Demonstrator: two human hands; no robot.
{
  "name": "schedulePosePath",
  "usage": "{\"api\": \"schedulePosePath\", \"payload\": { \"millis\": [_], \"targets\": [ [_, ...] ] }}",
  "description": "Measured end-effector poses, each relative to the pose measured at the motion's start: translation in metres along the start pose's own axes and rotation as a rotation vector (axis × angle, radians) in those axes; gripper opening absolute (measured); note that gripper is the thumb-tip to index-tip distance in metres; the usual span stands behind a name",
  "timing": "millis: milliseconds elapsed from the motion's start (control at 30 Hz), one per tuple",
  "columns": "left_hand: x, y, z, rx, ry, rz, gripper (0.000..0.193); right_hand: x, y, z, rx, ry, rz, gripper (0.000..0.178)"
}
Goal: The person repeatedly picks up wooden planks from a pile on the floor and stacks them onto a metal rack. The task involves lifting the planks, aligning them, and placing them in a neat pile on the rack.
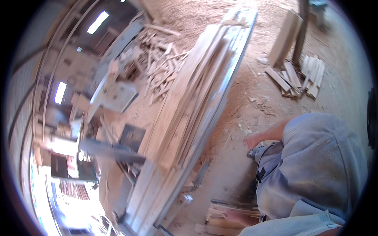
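Low at the bottom, my left hand [235, 217] is on a stack of wooden slats [220, 229], with its fingers closed over some of them. Part of that arm is hidden behind pale cloth. My right hand [253, 140] reaches out of a grey sleeve [309, 124] above the ground, beside dark cloth near my legs. Blur hides its fingers, and nothing held shows in it. Left of both hands, long wooden boards [185, 102] lie along a long metal-edged table [151, 196].
Scrap wood [163, 69] is heaped beyond the table. Short wood pieces [289, 80] and upright boards [285, 37] stand or lie by a post [301, 33] at the upper right. A metal machine plate [114, 96] is at the left. Sawdust [189, 15] covers the far floor.
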State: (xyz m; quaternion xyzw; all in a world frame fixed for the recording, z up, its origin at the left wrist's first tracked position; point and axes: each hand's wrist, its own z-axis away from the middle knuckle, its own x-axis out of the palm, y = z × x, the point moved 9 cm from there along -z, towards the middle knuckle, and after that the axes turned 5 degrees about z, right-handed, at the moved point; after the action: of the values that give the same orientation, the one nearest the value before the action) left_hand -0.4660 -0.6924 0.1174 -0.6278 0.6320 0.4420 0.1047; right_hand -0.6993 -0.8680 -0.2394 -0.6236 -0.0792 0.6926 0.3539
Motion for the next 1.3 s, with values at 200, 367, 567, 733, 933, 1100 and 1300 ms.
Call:
{"api": "schedulePosePath", "payload": {
  "millis": [200,367,567,733,933,1100,1300],
  "targets": [
    [0.125,0.111,-0.091,0.291,-0.273,0.104,0.045,-0.083,0.063,0.04,0.407,0.08,-0.194,0.052],
    [0.187,0.161,-0.11,0.459,-0.416,0.125,0.045,-0.133,0.069,0.126,0.573,0.505,-0.355,0.028],
    [0.204,0.179,-0.123,0.558,-0.428,0.172,0.044,-0.075,0.056,0.262,0.957,0.307,-0.351,0.047],
    [0.207,0.167,-0.134,0.577,-0.418,0.175,0.044,-0.058,-0.017,0.278,1.148,0.166,-0.515,0.055],
    [0.208,0.188,-0.131,0.63,-0.406,0.241,0.044,-0.013,-0.018,0.28,1.168,0.596,-0.466,0.039],
    [0.217,0.184,-0.14,0.621,-0.396,0.216,0.044,-0.01,-0.024,0.279,1.178,0.504,-0.627,0.043],
    [0.225,0.186,-0.151,0.595,-0.387,0.216,0.043,0.01,-0.015,0.284,1.257,0.321,-0.729,0.052]
  ]
}}
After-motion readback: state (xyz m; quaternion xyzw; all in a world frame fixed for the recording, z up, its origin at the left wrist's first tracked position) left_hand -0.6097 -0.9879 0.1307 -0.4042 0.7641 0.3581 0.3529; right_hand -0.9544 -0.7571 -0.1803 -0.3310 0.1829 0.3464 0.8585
